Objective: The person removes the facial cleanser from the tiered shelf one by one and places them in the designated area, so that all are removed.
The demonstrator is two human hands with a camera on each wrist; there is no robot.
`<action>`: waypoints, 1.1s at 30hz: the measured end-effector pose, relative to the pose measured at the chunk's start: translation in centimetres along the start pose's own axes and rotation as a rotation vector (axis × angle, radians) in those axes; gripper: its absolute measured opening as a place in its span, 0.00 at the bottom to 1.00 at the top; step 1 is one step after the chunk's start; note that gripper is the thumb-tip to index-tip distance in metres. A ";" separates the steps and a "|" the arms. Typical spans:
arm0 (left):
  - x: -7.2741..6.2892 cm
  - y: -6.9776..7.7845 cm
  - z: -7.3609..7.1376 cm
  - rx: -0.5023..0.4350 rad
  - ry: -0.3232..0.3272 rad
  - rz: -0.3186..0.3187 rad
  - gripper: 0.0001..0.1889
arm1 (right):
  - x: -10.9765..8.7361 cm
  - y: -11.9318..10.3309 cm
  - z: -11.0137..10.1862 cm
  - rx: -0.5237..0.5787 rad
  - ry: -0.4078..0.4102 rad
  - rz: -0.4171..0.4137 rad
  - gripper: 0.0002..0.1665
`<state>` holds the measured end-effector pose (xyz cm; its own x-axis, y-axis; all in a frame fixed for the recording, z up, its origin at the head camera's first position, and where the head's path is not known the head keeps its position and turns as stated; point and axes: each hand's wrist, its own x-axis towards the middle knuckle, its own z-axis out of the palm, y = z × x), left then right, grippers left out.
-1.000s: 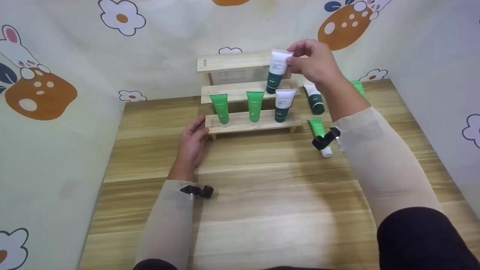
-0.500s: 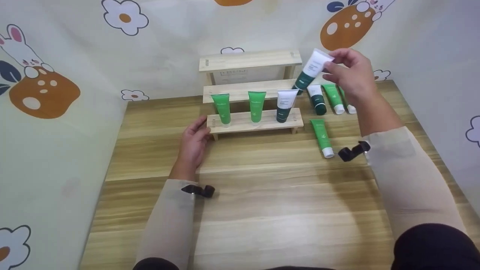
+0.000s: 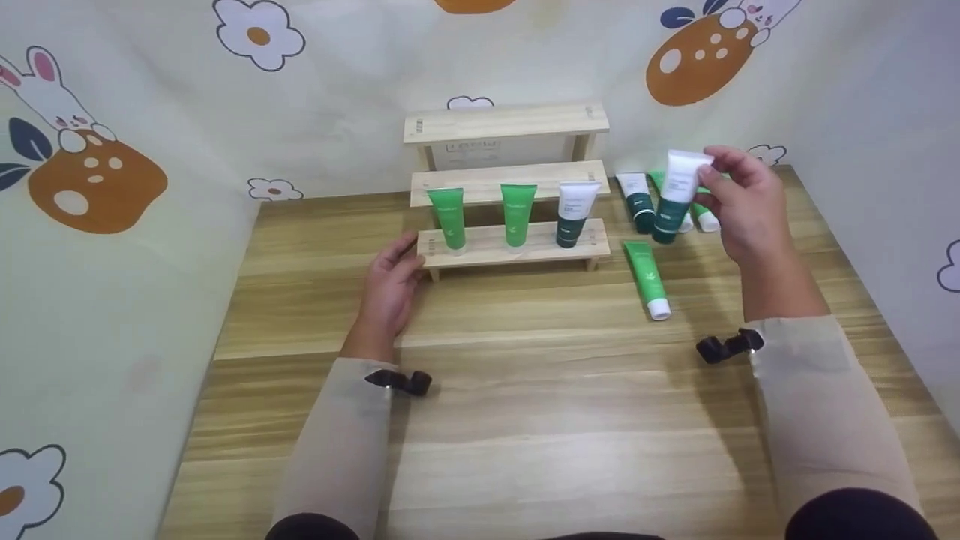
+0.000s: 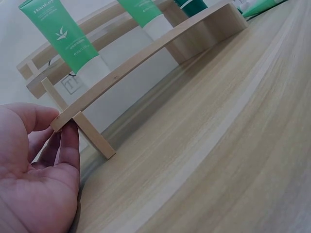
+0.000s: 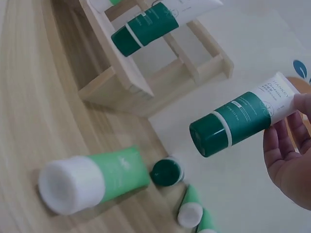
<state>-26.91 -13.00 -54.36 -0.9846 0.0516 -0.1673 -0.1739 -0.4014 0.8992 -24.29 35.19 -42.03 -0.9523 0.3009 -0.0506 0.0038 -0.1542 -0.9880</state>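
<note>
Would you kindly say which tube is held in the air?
The white and dark-green tube pinched by the right hand; the others stand on the lowest shelf or lie on the table.

The tabletop (image 3: 480, 450) is wood-grained, with darker streaks. A pale backdrop (image 3: 360, 112) rises behind it and along both sides, printed with outlined white flowers (image 3: 260, 35), a white rabbit (image 3: 56, 97) above a spotted orange fruit (image 3: 97, 184) at left, and a similar fruit (image 3: 701, 60) upper right.
</note>
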 end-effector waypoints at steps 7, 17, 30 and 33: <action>0.0 -0.2 0.0 -0.005 0.003 0.013 0.29 | -0.9 2.5 -2.2 0.093 0.009 -0.059 0.21; 0.0 -0.1 0.1 -0.011 0.009 0.020 0.29 | -1.0 5.6 -4.7 0.193 0.040 0.144 0.25; 0.2 0.0 0.2 -0.019 0.015 -0.002 0.29 | 0.1 8.1 -6.7 0.110 -0.009 0.201 0.30; 0.1 0.1 0.3 -0.011 0.020 0.002 0.29 | 0.2 8.5 -7.0 0.120 -0.027 0.189 0.29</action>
<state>-27.04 -12.81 -54.14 -0.9844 0.0325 -0.1732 -0.1711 -0.4111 0.8954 -22.36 40.52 -51.49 -0.9459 0.2310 -0.2276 0.1481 -0.3168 -0.9369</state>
